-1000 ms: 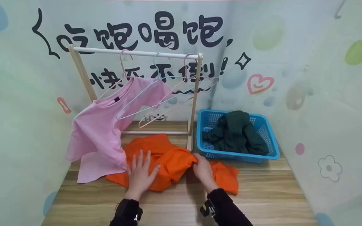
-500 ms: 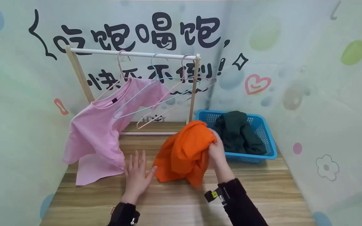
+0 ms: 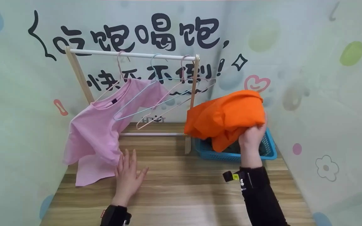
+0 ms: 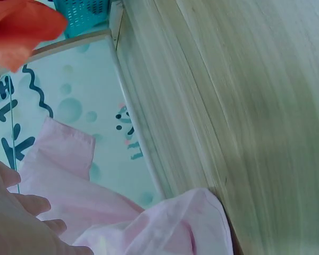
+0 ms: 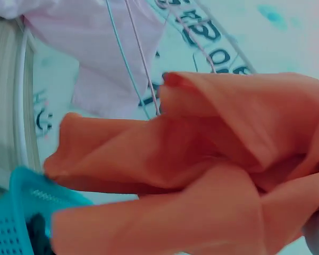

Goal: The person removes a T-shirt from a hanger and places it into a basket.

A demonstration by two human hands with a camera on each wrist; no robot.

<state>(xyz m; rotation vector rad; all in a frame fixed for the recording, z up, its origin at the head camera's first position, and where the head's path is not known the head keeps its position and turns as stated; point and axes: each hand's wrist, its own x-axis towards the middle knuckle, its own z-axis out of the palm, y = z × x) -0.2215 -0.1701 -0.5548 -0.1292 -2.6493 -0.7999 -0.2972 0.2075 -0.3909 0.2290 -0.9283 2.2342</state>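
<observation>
An orange garment (image 3: 231, 113), bunched and draping, is gripped by my right hand (image 3: 252, 138) in the air over the blue basket (image 3: 270, 150). It fills much of the right wrist view, where only a bit of the hand shows at the right edge. My left hand (image 3: 128, 175) has its fingers spread, close to the lower edge of a pink T-shirt (image 3: 105, 125); whether it touches the cloth I cannot tell. That shirt hangs slanted from a pink hanger (image 3: 120, 67) on the rack. In the left wrist view the left fingers (image 4: 32, 204) appear beside the pink cloth.
The small rack has a white top rail (image 3: 137, 55) and wooden posts. A light blue hanger (image 3: 137, 100) and another pink hanger (image 3: 183, 67) hang there without clothes. Dark cloth (image 5: 38, 234) lies in the basket, mostly covered by the orange garment. Printed walls enclose the wooden tabletop (image 3: 174, 188).
My right hand has lifted the orange garment off the tabletop and carried it right and up, over the basket. My left hand, which lay on the garment, has shifted slightly left.
</observation>
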